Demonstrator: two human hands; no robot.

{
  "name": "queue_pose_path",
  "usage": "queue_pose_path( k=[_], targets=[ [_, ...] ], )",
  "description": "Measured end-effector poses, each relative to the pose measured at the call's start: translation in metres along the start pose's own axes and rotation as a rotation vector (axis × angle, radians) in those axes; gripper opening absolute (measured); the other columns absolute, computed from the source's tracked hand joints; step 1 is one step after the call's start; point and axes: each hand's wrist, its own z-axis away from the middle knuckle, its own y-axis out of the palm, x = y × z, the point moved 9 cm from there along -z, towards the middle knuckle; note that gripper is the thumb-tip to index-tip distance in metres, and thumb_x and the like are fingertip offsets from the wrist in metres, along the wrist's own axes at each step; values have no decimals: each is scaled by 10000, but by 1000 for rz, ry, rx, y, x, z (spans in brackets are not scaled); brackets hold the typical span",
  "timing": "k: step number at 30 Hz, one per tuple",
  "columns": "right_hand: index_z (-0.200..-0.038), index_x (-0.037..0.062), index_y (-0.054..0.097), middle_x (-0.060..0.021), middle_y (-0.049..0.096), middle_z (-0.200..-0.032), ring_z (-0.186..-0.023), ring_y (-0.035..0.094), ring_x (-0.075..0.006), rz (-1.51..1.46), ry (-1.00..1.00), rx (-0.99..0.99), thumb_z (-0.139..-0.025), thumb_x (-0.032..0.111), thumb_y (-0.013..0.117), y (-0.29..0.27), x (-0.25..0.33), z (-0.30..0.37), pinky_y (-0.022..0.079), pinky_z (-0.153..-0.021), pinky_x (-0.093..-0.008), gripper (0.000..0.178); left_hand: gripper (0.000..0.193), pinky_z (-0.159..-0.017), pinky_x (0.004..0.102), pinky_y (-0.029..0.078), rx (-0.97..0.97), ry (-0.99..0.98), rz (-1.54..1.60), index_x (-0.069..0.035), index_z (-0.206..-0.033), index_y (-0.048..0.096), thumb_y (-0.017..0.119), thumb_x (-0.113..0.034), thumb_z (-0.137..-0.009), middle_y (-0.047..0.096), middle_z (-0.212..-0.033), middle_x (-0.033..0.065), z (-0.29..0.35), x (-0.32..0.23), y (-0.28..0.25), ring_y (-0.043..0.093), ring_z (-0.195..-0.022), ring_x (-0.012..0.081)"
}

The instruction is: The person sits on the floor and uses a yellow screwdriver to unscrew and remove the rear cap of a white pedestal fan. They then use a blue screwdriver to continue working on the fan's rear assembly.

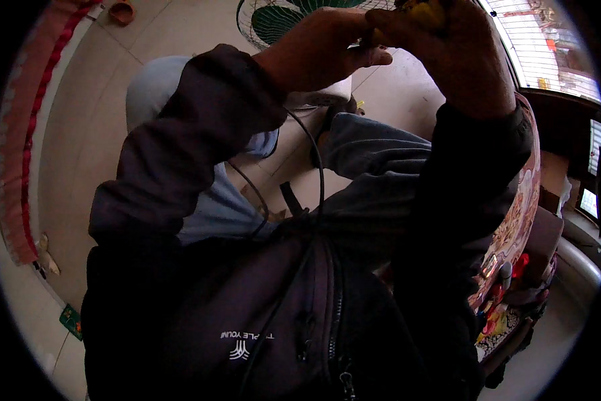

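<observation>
Both of my hands are raised together at the top of the view. In my right hand point(457, 57), closed fingers grip a small yellow object point(426, 15), partly dark; its kind cannot be made out, and the frame's top edge cuts it off. My left hand point(330, 47) comes in from the left, its fingers bent and drawn together, the tips touching or nearly touching the right hand's fingers. Whatever sits between the left fingertips is too dark and small to tell.
Beyond my hands stands a fan point(277, 25) with green blades in a wire cage. A dark cable point(321, 167) runs over my lap. To the right are a patterned cloth point(514, 247) and a barred window point(548, 47). A reddish-brown bowl point(121, 13) lies on the tiled floor.
</observation>
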Motion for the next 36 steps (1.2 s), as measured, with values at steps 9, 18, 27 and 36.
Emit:
queue_pose_path(
  k=[9, 18, 27, 36],
  targets=[
    [-846, 9, 587, -83, 631, -698, -632, 577, -111, 214, -44, -191, -760, 250, 822, 5, 18, 9, 475, -554, -292, 348, 196, -805, 338, 522, 115, -16, 27, -42, -1069, 654, 663, -152, -906, 689, -989, 109, -6, -8, -9, 656, -928, 197],
    [-769, -11, 591, -77, 627, -664, -597, 565, -88, 289, 52, -301, -762, 218, 815, 3, 27, 14, 465, -525, -278, 320, 217, -801, 330, 514, 216, -221, -23, -20, -1055, 651, 679, -158, -890, 693, -958, 96, -7, -8, -19, 643, -903, 174],
    [-814, 11, 560, -79, 634, -712, -642, 589, -92, 154, 190, -59, -817, 204, 777, -4, 0, 16, 490, -572, -251, 291, 216, -841, 339, 498, 179, -72, 341, -40, -1079, 644, 679, -128, -885, 662, -1029, 68, -19, -25, -6, 625, -980, 191],
    [-836, -2, 542, -99, 640, -738, -686, 647, -135, 111, 152, -162, -845, 147, 735, 3, 19, 20, 533, -609, -271, 244, 251, -824, 361, 502, 175, -46, 82, -75, -1118, 642, 665, -199, -901, 664, -1012, 101, -10, -22, -16, 633, -940, 218]
  ],
)
